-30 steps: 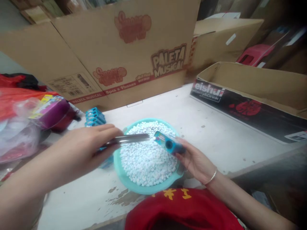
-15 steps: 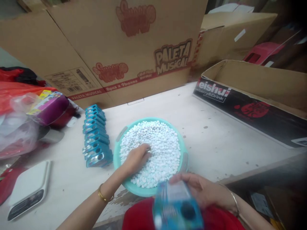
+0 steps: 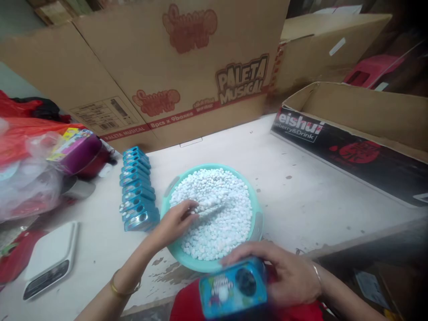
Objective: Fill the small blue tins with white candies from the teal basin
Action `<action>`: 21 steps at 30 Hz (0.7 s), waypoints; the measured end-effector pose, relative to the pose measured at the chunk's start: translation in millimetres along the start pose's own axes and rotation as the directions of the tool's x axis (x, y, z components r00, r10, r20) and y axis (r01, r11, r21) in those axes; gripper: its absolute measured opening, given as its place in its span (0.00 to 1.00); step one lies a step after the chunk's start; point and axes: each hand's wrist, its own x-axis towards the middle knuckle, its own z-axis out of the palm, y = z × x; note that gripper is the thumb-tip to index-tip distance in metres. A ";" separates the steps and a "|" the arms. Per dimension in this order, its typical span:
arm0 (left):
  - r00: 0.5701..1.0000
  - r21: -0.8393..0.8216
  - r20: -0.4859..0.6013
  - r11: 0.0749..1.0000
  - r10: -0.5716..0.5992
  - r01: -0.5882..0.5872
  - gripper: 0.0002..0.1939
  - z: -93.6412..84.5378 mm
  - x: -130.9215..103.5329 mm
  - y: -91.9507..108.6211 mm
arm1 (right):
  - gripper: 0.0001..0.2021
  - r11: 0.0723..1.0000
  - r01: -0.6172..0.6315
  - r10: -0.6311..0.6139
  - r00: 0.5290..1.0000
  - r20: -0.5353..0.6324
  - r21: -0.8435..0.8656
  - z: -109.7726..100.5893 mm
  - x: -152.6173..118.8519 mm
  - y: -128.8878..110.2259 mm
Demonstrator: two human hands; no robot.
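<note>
gold-toned bangle (image 3: 115, 287) on left wrist (image 3: 131, 275); slim silvery bracelet (image 3: 317, 275) on right (image 3: 312, 285); red garment (image 3: 187, 299)

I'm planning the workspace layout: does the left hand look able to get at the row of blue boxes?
Likely yes: the row of blue boxes stands near the left hand, with only the rim of the teal basin between them.

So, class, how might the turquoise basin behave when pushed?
The turquoise basin is broad, so it would probably slide rather than tip. Filled with white pellets, it may feel fairly heavy; being small and loose, they could spill.
</note>
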 end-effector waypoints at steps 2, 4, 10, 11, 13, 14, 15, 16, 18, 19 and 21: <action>1.000 0.021 -0.019 0.999 0.025 -0.024 0.14 -14.2 -5.4 2.7 | 0.23 0.993 -0.008 -0.017 0.979 -0.204 -0.120 -3.0 -8.8 6.1; 0.997 0.061 -0.042 0.997 0.058 -0.056 0.14 -31.1 -11.0 8.7 | 0.21 0.970 -0.017 -0.075 0.927 -0.367 -0.241 -11.4 -13.8 8.5; 0.985 0.174 -0.002 0.970 0.175 -0.172 0.12 -80.2 -24.3 46.6 | 0.18 0.944 -0.108 -0.083 0.837 -0.541 -0.311 -29.8 -6.3 3.3; 0.981 0.186 0.016 0.964 0.192 -0.192 0.12 -85.4 -25.1 53.1 | 0.18 0.954 -0.091 -0.085 0.831 -0.550 -0.285 -30.2 -3.9 4.2; 0.975 0.199 0.040 0.954 0.220 -0.223 0.12 -92.0 -25.5 62.5 | 0.18 0.981 -0.034 -0.077 0.837 -0.542 -0.191 -30.7 0.4 8.6; 0.972 0.203 0.042 0.950 0.232 -0.235 0.12 -93.5 -25.1 65.1 | 0.18 0.992 -0.008 -0.061 0.850 -0.522 -0.128 -31.4 1.9 11.9; 0.970 0.207 0.038 0.947 0.242 -0.244 0.12 -94.1 -24.4 66.2 | 0.19 0.998 0.013 -0.042 0.869 -0.493 -0.062 -32.6 2.9 15.5; 0.968 0.212 0.028 0.945 0.249 -0.249 0.12 -94.0 -23.5 66.1 | 0.20 1.000 0.026 -0.023 0.887 -0.462 -0.001 -34.3 3.4 19.3; 0.968 0.217 0.003 0.945 0.251 -0.246 0.12 -92.5 -21.7 63.6 | 0.23 0.996 0.028 0.013 0.906 -0.423 0.089 -38.9 3.5 25.9; 0.969 0.215 -0.007 0.947 0.248 -0.241 0.11 -91.6 -21.0 62.0 | 0.24 0.994 0.020 0.029 0.906 -0.422 0.109 -41.3 3.2 28.1; 0.972 0.207 -0.010 0.951 0.237 -0.229 0.12 -90.1 -20.4 59.8 | 0.25 0.996 -0.007 0.048 0.885 -0.462 0.090 -45.0 2.8 29.4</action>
